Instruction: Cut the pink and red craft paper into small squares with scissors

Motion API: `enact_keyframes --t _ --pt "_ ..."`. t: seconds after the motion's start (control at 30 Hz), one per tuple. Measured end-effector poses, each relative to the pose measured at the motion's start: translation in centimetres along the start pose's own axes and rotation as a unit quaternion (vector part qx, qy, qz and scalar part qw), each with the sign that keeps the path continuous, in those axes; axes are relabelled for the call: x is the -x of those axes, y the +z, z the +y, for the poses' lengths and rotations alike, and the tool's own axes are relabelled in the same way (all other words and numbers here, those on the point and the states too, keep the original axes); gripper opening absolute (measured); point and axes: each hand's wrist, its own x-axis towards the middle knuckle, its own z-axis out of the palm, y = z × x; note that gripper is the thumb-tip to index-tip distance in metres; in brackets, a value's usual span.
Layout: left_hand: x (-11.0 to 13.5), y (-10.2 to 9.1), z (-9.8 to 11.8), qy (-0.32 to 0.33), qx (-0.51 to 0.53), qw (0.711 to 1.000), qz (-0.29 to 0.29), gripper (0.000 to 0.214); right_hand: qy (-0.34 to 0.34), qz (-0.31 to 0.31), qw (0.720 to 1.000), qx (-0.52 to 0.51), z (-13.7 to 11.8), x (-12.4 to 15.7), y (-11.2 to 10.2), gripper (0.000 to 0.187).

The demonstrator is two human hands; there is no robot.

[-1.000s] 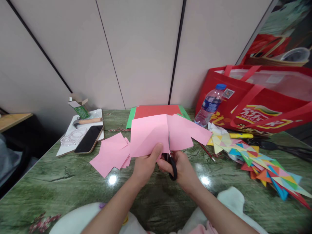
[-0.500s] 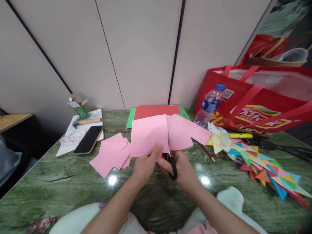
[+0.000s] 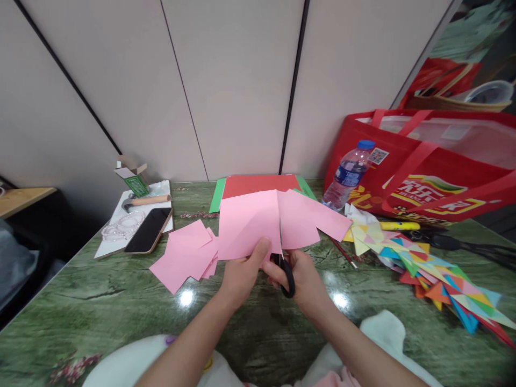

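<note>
- While the left hand (image 3: 242, 277) pinches the pink sheet (image 3: 248, 223) by its near edge, the thumb lying on top, the right hand (image 3: 304, 279) is wrapped around the black handles of the scissors (image 3: 289, 280).
- The pink sheet is raised above the middle of the bench (image 3: 100, 322), with the red sheet (image 3: 258, 184) behind it by the far edge.
- A slit runs away from the scissors between its broad left part and its right part; whether these join at the far end is hard to tell.
- Cutting along that line looks to be the step in hand.
- The next move seems to call for a steady left grip and blades lined up with the slit; most of their length is hidden.
- Cut pink pieces (image 3: 187, 252) overlap left of the sheet, toward the bench's left edge, near the smartphone (image 3: 149, 231).
</note>
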Motion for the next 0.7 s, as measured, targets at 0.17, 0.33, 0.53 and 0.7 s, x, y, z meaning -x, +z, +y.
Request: enact_keyframes --t 0.17,0.33,0.53,0.7 --pt "-0.13 -0.29 -0.33 0.021 -0.029 0.999 -0.032 0.027 -0.006 -0.003 1.000 -0.002 0.08 0.00 -0.09 0.030" --pt "-0.09 -0.24 -0.22 0.019 -0.019 0.999 -0.033 0.028 -0.012 -0.009 1.000 -0.002 0.16 -0.06 -0.10 0.028" --pt "-0.06 -0.22 -0.17 0.014 -0.015 0.999 -0.045 0.027 -0.017 -0.002 1.000 0.007 0.16 -0.08 -0.08 0.030" --pt "-0.18 -0.45 -0.52 0.023 -0.018 0.998 -0.051 0.028 -0.017 -0.011 1.000 0.006 0.36 -0.03 -0.19 0.030"
